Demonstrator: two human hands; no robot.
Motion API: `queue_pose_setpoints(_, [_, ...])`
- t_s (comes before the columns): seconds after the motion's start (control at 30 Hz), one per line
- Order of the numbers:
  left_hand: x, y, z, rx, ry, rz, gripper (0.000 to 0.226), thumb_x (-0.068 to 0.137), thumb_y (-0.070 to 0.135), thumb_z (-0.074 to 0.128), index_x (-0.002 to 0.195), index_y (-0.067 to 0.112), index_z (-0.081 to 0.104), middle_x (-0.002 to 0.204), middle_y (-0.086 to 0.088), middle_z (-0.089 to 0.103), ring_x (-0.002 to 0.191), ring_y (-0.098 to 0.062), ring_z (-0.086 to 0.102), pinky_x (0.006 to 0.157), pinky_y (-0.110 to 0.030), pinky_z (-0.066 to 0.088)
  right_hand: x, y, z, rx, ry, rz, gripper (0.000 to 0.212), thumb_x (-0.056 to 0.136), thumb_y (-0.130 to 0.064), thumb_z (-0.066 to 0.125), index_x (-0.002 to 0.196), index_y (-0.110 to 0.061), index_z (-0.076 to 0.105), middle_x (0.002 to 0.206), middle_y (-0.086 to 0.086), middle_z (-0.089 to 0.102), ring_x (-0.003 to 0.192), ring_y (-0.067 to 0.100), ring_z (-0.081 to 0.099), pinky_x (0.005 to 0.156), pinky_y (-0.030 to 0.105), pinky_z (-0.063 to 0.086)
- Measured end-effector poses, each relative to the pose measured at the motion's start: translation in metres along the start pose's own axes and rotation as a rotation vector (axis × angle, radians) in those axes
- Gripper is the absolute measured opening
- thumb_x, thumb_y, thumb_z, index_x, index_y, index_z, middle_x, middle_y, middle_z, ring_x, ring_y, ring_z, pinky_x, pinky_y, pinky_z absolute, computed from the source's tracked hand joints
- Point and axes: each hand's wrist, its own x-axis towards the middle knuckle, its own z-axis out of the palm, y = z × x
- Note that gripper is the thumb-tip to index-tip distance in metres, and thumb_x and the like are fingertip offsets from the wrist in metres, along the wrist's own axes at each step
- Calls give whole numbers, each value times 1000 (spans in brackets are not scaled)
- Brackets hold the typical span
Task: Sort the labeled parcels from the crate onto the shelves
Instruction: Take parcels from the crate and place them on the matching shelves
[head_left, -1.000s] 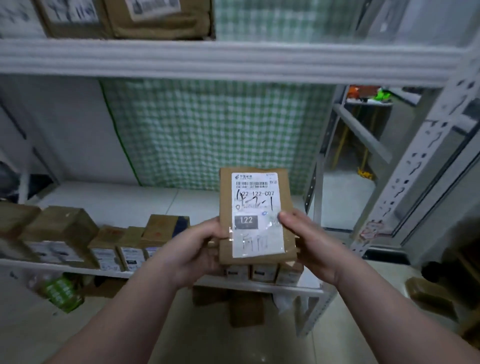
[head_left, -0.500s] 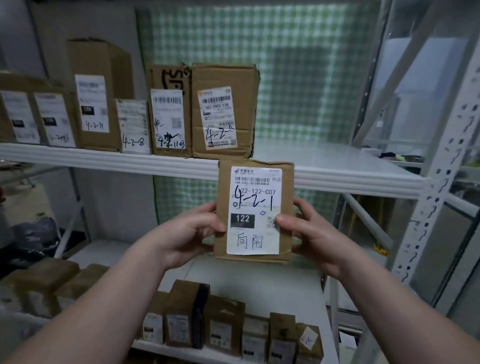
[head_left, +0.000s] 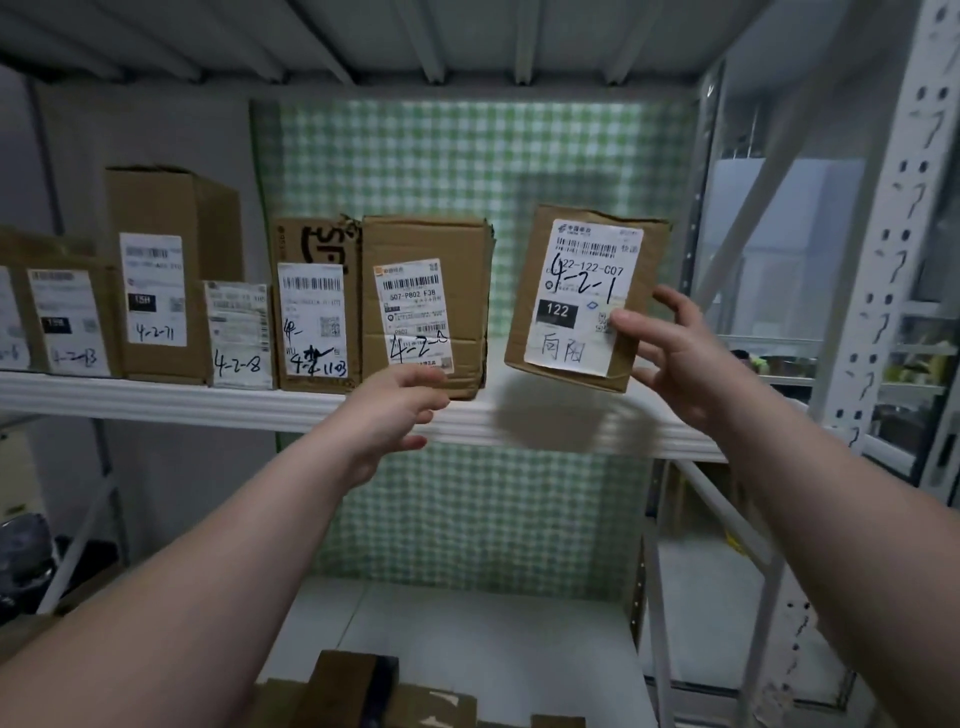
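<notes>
While the right hand (head_left: 691, 358) pinches a flat cardboard parcel (head_left: 586, 299) (white label (head_left: 569, 348)), the left hand (head_left: 395, 410) hovers slack.

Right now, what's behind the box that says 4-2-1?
Behind the 4-2-1 parcel hangs green checked cloth, showing around its edges. The cardboard covers whatever sits straight behind it.

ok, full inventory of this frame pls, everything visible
shelf: one, white, mid-frame
shelved parcels: at least six, brown, white labels, row on its left part
4-2-1 parcel: one, brown, white label, tilted over its right end
lower parcels: several, brown, bottom of frame
checked cloth: one, green-white, behind the rack
upright: one, white, perforated, far right
left hand: one, open, at the shelf's front edge
right hand: one, thumb on the 4-2-1 label, fingers behind it
</notes>
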Motion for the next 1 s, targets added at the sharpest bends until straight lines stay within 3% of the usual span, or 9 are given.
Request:
queue_pose_setpoints(0.1, [8,-2,5,79,14,24,23,90,11,59,111,20,64,103,-2,62,93,-15,55,79,-33,49,11,11,3,-75,-2,25,81,81,-6,74,145,-24,28,119,5,67,96,13,67,74,30,50])
queue_pose_setpoints(0.2, [13,-6,14,183,25,119,25,90,8,60,112,18,65,106,0,63,98,-15,57,81,-30,47,20,31,7,-116,-23,67,86,78,-8,77,146,-25,28,127,6,62,103,17,65,69,27,47])
queue_pose_setpoints(0.37, [16,-17,27,731,99,478,35,88,14,57,122,20,62,118,3,58,116,-14,48,98,-27,36,29,53,11,-163,-48,49,90,74,-10,81,146,-24,30,134,4,54,114,17,59,95,36,49])
queue_pose_setpoints(0.43, [16,-23,35,938,152,651,40,87,18,56,127,19,59,123,-1,53,122,-19,41,105,-34,34,27,54,13,-220,-45,24,83,76,-14,81,144,-24,35,135,1,52,112,11,57,94,30,48])
queue_pose_setpoints(0.5, [19,-30,45,1138,166,813,45,81,20,60,125,16,58,127,-8,53,126,-29,43,108,-46,34,24,54,12,-324,-15,-17,75,76,-22,82,139,-26,42,142,1,47,123,12,49,103,34,43])
queue_pose_setpoints(0.67, [25,-40,77,1451,-9,973,68,76,28,66,141,16,45,152,-10,37,142,-30,30,113,-55,17,19,56,7,-477,138,-115,67,84,-46,70,141,-19,47,142,1,50,129,13,46,109,32,38])
queue_pose_setpoints(0.77, [31,-48,91,1548,-78,1007,80,85,34,56,153,19,17,161,-3,3,148,-25,4,114,-54,-1,16,60,2,-531,215,-149,55,90,-51,60,133,-17,57,134,0,59,124,13,53,109,33,39])
queue_pose_setpoints(0.83, [36,-51,98,1579,-101,960,81,92,40,46,153,19,-3,155,1,-22,145,-22,-17,113,-53,-11,13,62,-2,-555,230,-143,46,94,-47,56,129,-18,60,130,-3,62,121,11,55,106,29,39])
queue_pose_setpoints(1.0, [44,-54,107,1582,-83,847,79,97,47,35,150,19,-16,148,0,-38,143,-23,-25,114,-57,-10,13,61,-4,-590,210,-113,40,100,-39,49,131,-17,59,134,-2,60,123,12,52,98,22,35])
